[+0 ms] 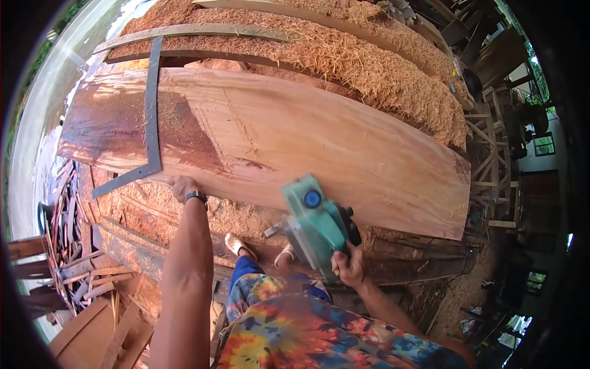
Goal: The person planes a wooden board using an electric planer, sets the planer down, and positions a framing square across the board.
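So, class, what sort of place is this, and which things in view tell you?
Probably a woodworking workshop: there is a handheld power planer in the right hand, a broad wooden slab with a metal framing square across it, and heaped wood shavings.

To your left, daylight brightens a pale strip of ground (37, 135) bordered by greenery (61, 29), with a scrap-wood heap (77, 270) nearer you. To your right, beyond a wooden lattice frame (495, 138), the dim interior shows a pale wall (558, 161) with a small window (544, 144); shavings litter the floor (452, 307) around you.
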Demonstrator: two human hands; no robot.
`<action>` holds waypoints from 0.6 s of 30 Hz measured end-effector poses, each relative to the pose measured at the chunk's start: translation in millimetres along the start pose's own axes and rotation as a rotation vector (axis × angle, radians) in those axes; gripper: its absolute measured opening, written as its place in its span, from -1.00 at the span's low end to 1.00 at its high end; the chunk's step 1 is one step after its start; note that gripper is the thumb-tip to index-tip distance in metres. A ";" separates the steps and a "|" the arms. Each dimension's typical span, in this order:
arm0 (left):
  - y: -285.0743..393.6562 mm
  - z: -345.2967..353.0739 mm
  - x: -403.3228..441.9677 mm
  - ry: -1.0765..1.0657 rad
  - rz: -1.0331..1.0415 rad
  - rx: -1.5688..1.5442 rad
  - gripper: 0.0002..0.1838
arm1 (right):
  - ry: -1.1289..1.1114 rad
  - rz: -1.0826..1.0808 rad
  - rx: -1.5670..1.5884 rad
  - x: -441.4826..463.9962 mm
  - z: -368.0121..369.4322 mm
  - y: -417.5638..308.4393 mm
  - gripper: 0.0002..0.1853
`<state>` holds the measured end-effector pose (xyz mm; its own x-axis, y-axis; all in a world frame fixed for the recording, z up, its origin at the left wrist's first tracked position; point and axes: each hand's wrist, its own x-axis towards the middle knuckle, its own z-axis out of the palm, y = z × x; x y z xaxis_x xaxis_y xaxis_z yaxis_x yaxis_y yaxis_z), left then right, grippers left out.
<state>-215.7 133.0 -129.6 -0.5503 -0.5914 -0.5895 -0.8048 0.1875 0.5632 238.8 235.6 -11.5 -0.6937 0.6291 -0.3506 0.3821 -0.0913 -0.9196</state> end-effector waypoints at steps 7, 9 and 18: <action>-10.8 12.1 25.3 0.051 0.030 0.042 0.06 | 0.025 -0.040 0.051 48.7 19.5 -22.8 -0.53; -11.6 13.4 27.1 0.046 0.007 0.046 0.07 | 0.034 -0.009 0.087 74.3 31.8 -33.9 -0.55; -3.8 8.8 11.0 0.110 0.053 0.110 0.07 | 0.150 -0.294 -0.165 269.6 95.2 -129.2 -0.45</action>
<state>-220.7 132.7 -143.3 -0.5696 -0.6594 -0.4907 -0.7983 0.3015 0.5214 -55.7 343.4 -4.1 -0.6957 0.7175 -0.0346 0.2814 0.2279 -0.9321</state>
